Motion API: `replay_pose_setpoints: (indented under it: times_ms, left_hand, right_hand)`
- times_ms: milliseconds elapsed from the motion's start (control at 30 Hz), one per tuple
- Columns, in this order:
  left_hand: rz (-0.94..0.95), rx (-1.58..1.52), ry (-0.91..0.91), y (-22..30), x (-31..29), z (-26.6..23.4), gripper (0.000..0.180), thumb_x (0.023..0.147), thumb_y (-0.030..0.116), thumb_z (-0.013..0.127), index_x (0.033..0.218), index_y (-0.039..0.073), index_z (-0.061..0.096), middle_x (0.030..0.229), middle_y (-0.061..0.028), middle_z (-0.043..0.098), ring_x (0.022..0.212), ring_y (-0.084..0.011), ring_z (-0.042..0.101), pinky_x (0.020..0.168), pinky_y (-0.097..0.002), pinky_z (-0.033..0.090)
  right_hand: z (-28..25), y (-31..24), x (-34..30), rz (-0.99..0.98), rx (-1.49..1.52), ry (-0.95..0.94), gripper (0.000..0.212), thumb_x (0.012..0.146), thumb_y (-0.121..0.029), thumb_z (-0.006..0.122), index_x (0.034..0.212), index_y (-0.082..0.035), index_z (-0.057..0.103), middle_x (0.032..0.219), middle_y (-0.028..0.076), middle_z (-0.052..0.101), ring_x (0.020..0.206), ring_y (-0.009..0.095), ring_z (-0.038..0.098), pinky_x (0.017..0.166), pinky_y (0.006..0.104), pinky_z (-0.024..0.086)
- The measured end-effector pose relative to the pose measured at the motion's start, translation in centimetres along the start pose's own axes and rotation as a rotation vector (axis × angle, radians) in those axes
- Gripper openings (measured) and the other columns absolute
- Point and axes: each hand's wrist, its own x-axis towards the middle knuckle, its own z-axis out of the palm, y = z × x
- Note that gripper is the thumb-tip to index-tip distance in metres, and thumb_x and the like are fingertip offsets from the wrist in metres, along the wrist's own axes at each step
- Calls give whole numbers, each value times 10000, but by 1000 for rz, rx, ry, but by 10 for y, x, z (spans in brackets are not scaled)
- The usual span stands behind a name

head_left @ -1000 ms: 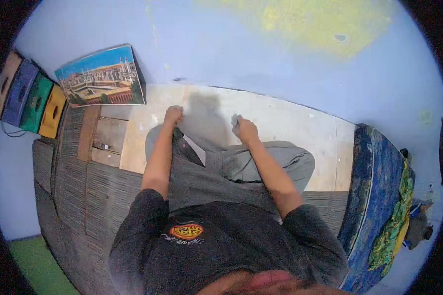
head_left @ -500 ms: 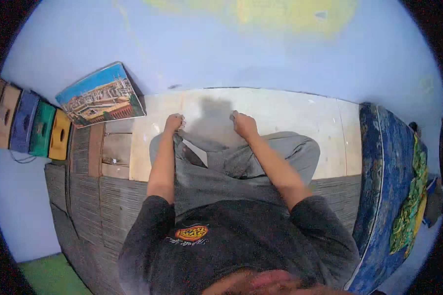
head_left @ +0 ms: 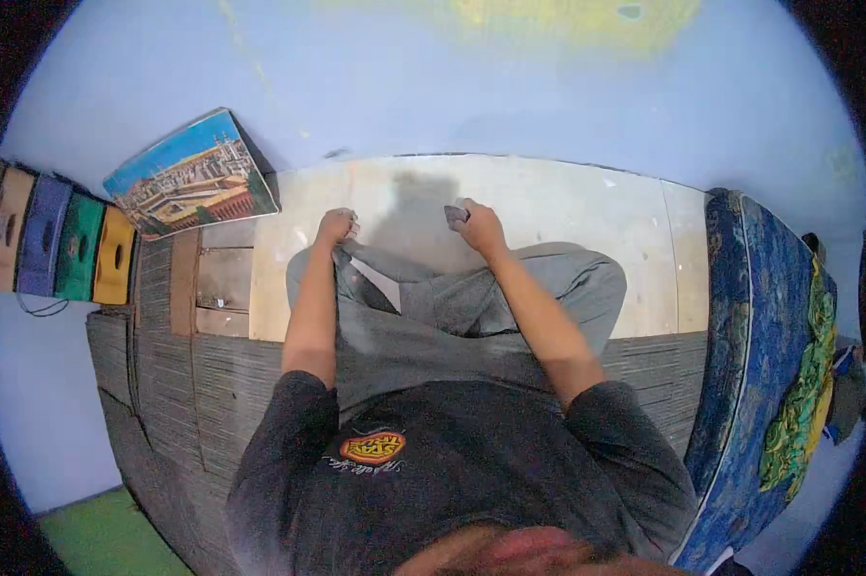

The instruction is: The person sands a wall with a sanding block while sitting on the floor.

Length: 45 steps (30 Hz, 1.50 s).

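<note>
I sit cross-legged in grey trousers (head_left: 510, 302), both forearms reaching out over my legs. Above my right thigh, my right hand (head_left: 483, 230) grips a small dark greyish object (head_left: 455, 217) between thumb and fingers; its exact kind is too small to tell. My left hand (head_left: 337, 228) hovers by my left knee, its fingers curled inward. Whether anything lies inside that curl is hidden. Between the hands a dark shadow (head_left: 416, 197) falls on the pale board floor (head_left: 548, 206). The hands are well apart.
At the left, a picture board (head_left: 198, 178) of a town leans on the pale blue wall (head_left: 375, 86). Beside it stands a unit of coloured drawers (head_left: 76, 250). A blue patterned mattress (head_left: 764, 326) with a green-yellow cloth (head_left: 803, 379) rises at the right. Grey striped matting (head_left: 231, 394) lies nearby.
My right hand has turned and lifted slightly, so the dark object in it now shows more. My left hand has shifted slightly toward the wall. The whole view has tilted a little.
</note>
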Motion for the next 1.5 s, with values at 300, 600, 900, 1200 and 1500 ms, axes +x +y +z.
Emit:
replay_pose_setpoints:
  times_ms: [300,600,900,1200,1500]
  left_hand:
    - [-47,-54,-15,10,8,18,208,889,167,507,918,11,641,764,-143,671,606,-197,631,481,-300,487]
    - [355,492,-104,-19,41,8,221,878,157,495,917,-3,641,785,-152,658,631,-240,657,531,-362,537]
    - [-11,77,-74,-17,31,19,240,896,218,491,924,32,641,764,-135,678,569,-221,658,454,-342,493]
    - [-95,14,-56,-6,22,35,183,897,148,504,922,34,645,760,-123,678,534,-223,637,427,-350,469]
    - [-75,88,-36,-8,9,2,204,896,165,510,947,35,659,740,-119,677,538,-218,630,459,-340,492]
  right_hand:
    - [15,37,-4,-86,-345,-113,151,777,-155,637,898,-66,624,874,160,636,834,375,607,728,457,502]
    - [7,31,-1,7,-577,-259,223,815,-256,599,964,-95,640,965,128,648,936,315,619,795,458,476]
    - [-2,19,-5,-39,-448,-134,251,802,-277,615,998,-121,627,980,83,640,889,299,614,738,463,467]
    - [-5,27,-9,51,-481,-146,246,808,-324,628,930,-112,648,918,114,658,875,304,631,739,469,469]
    - [0,1,3,-21,-347,-2,203,816,-291,607,919,-127,666,881,133,664,851,335,637,743,480,472]
